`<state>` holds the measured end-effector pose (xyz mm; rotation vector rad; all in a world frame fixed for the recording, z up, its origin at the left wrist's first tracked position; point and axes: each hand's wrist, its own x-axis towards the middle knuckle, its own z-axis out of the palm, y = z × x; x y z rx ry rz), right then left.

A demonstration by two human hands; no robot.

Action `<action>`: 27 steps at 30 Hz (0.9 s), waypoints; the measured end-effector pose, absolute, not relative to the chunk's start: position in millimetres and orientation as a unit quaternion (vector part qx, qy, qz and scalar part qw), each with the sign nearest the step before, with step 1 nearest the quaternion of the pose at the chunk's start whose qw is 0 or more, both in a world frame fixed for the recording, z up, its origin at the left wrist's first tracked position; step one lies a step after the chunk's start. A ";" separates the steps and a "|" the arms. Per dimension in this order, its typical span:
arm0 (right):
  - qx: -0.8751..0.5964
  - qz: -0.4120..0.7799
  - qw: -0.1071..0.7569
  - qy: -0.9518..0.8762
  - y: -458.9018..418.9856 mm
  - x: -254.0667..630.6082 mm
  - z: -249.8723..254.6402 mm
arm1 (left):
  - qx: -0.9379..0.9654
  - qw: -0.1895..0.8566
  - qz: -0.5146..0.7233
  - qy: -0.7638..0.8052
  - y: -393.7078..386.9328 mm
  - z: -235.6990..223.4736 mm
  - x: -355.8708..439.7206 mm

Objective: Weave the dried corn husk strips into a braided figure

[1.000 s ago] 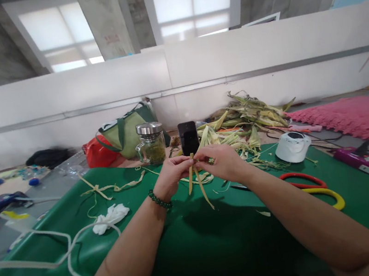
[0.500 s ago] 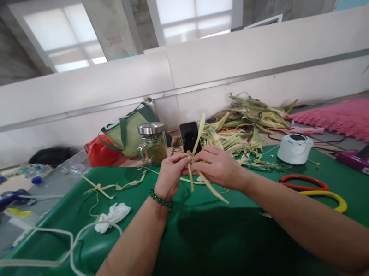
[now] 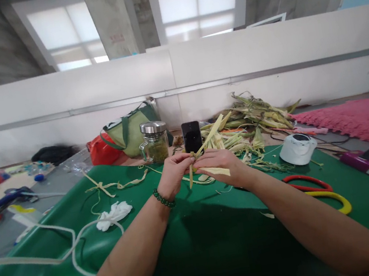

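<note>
Strips [image 3: 210, 135] above the green cover [image 3: 202, 247] are pinched in the grip of left hand [image 3: 176, 169] and right hand [image 3: 224, 158]; one tail [image 3: 216, 171] (hanging lower a moment ago) now points rightward, apparently mid-fold.

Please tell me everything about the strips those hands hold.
The strips look thin, flat, pale yellow and papery, like dried husk. The left hand pinches them where they meet, above the green sheet; the right hand holds them too. One end slants up to the right, one hangs down, and one juts rightward across the right hand. How they join is unclear.
</note>
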<state>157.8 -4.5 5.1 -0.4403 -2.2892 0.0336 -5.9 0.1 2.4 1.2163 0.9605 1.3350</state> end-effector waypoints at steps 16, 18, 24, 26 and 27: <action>-0.401 0.162 0.499 -0.751 7.8 157.5 4.0 | 0.526 0.569 0.516 0.364 -5.8 7.3 -5.7; -0.403 0.170 0.500 -0.747 7.7 157.2 3.7 | 0.526 0.572 0.517 0.360 -5.5 6.3 -5.8; -0.412 0.138 0.506 -0.745 7.5 157.0 2.5 | 0.534 0.565 0.515 0.361 -5.5 6.2 -5.3; -0.423 0.096 0.502 -0.748 7.1 157.1 2.8 | 0.538 0.557 0.512 0.371 -5.5 6.8 -5.0; -0.426 0.079 0.498 -0.751 7.0 157.2 3.0 | 0.539 0.554 0.512 0.374 -5.5 6.9 -4.9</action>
